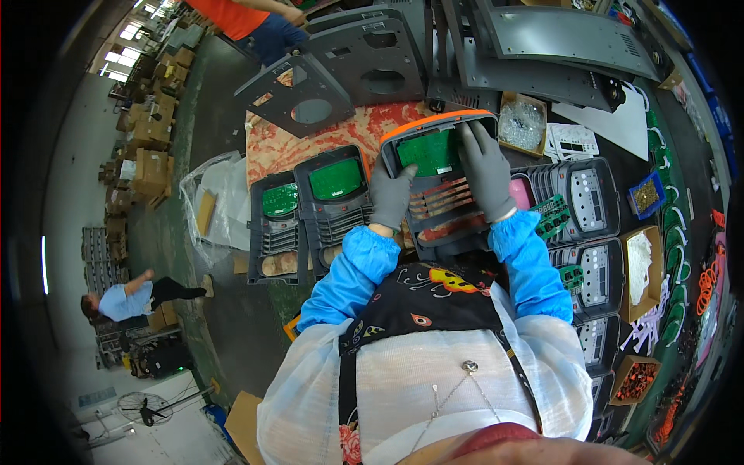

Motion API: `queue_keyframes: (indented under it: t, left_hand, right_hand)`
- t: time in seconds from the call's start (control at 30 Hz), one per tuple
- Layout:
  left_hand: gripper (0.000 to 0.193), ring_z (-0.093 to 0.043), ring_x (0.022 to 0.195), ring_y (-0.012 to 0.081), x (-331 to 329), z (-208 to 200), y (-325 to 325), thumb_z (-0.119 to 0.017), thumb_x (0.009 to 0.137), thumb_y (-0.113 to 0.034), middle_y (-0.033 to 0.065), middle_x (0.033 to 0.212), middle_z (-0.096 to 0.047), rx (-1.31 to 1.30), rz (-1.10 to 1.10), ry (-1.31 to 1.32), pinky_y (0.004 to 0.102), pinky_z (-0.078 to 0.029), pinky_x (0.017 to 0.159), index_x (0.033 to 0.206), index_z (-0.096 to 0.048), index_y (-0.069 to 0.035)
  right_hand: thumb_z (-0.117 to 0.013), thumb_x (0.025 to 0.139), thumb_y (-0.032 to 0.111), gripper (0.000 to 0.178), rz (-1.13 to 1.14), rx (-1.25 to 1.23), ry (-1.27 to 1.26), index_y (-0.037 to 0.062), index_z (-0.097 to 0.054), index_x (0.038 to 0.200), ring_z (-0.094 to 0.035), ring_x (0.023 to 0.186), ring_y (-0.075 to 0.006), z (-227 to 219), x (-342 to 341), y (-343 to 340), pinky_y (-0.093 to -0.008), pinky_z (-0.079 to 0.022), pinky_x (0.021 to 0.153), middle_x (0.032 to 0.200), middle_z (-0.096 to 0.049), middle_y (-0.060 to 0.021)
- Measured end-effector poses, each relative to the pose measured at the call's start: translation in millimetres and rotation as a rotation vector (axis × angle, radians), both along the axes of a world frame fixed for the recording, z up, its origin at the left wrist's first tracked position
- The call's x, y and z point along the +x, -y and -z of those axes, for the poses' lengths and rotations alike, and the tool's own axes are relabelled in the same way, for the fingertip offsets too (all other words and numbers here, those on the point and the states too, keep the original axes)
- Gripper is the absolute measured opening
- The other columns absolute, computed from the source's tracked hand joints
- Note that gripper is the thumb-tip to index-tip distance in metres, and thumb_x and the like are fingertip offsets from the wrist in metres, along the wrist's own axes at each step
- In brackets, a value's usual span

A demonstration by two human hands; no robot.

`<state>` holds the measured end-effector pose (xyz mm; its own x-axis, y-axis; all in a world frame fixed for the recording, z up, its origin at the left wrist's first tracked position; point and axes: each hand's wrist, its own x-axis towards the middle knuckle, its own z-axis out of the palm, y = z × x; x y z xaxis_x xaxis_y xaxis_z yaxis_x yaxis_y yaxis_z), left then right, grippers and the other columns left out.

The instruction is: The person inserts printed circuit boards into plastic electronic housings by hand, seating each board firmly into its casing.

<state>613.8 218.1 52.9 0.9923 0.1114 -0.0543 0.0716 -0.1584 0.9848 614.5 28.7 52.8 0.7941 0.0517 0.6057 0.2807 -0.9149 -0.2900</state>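
Head view: the orange-rimmed housing [438, 184] is gripped by the left hand [390, 195]; whether the right hand [488, 176] at its green board [422, 153] grips cannot be told. It is flanked by similar housings [339, 204], backed by dark panels [368, 60].

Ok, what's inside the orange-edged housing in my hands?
A green circuit board sits in the far end of the housing. Your gloved right hand covers its right side, and whatever lies beneath the board is hidden.
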Motion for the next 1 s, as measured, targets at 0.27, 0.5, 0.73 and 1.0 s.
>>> queue_keyframes:
  t: [0.27,0.5,0.73,1.0]
  left_hand:
    - [0.042,-0.064,0.093,0.0244,11,15,-9,-0.07,0.081,-0.009,0.0134,0.104,-0.067,0.187,0.009,0.028,0.0357,-0.049,0.082,0.119,-0.054,0.0]
    - [0.043,-0.064,0.094,0.0232,13,22,-16,-0.07,0.081,-0.009,0.0118,0.106,-0.067,0.035,0.041,-0.065,0.0339,-0.05,0.082,0.12,-0.053,0.0]
    - [0.036,-0.063,0.085,0.0183,12,27,-12,-0.069,0.081,-0.003,0.01,0.103,-0.065,0.079,-0.019,0.036,0.0315,-0.051,0.07,0.114,-0.056,0.002]
    - [0.045,-0.065,0.096,0.026,-1,1,-12,-0.073,0.075,-0.009,0.0131,0.105,-0.068,0.344,-0.101,0.051,0.0358,-0.049,0.082,0.117,-0.057,-0.004]
  right_hand:
    - [-0.075,0.07,0.006,0.07,-0.174,1.11,-0.43,0.0033,-0.044,0.133,-0.058,0.107,-0.0231,14,1,19,-0.0313,-0.044,0.092,0.118,-0.059,-0.0145]
    - [-0.07,0.071,-0.005,0.065,-0.48,1.29,-0.741,-0.0001,-0.046,0.131,-0.057,0.102,-0.0146,27,29,38,-0.0257,-0.044,0.09,0.113,-0.062,-0.0072]
    - [-0.072,0.073,0.002,0.046,-0.367,1.14,-0.764,-0.0005,-0.058,0.117,-0.059,0.084,-0.014,26,36,36,-0.0272,-0.047,0.078,0.095,-0.066,-0.0059]
    - [-0.066,0.075,0.002,0.042,-0.282,0.983,-0.637,-0.002,-0.058,0.116,-0.062,0.09,-0.0176,2,25,23,-0.0298,-0.047,0.082,0.098,-0.067,-0.0106]
